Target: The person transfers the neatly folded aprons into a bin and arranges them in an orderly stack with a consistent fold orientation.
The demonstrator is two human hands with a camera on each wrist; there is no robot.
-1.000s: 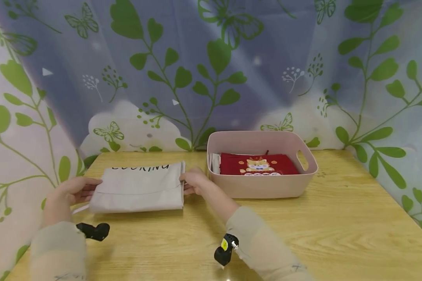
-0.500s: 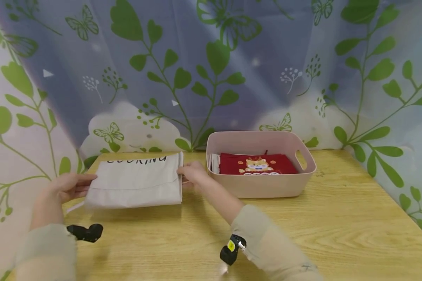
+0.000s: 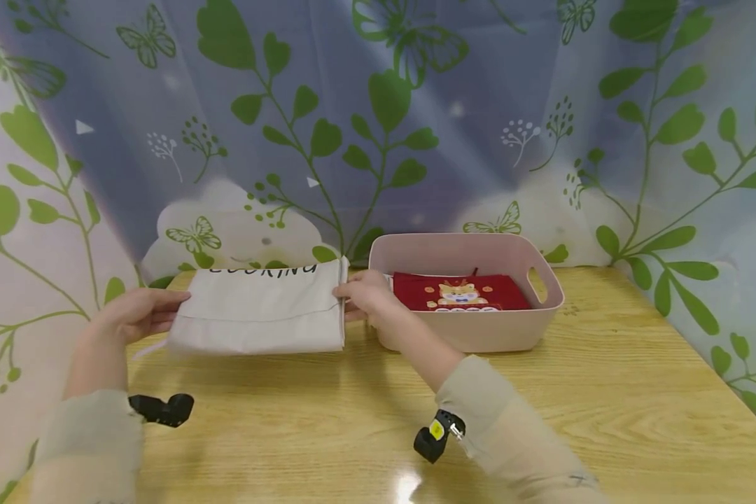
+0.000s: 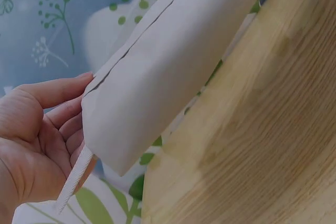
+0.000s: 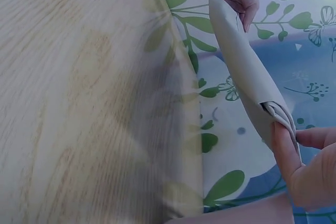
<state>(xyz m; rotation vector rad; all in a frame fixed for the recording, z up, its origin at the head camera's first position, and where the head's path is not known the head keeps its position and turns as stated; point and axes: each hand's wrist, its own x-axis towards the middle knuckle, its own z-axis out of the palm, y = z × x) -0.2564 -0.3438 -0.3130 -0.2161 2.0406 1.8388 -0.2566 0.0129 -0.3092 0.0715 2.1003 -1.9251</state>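
Observation:
A folded off-white apron with dark lettering, partly out of sight at the fold, is held raised above the table between both hands. My left hand pinches its left end, thumb on top and fingers beneath. A white tie dangles there beside the fingers in the left wrist view. At the other end, my right hand pinches the stacked layers between thumb and fingers, close to the left wall of a pink bin. Inside the bin lies a folded red cloth with a cartoon animal print.
The wooden table runs out to both sides. Behind it hangs a curtain with leaves and butterflies. Something pale sits at the left inside the bin, mostly hidden by my right hand.
Both hands have lifted the apron higher off the table, and it has shifted a little right, towards the bin. The bin and the red cloth stay where they were.

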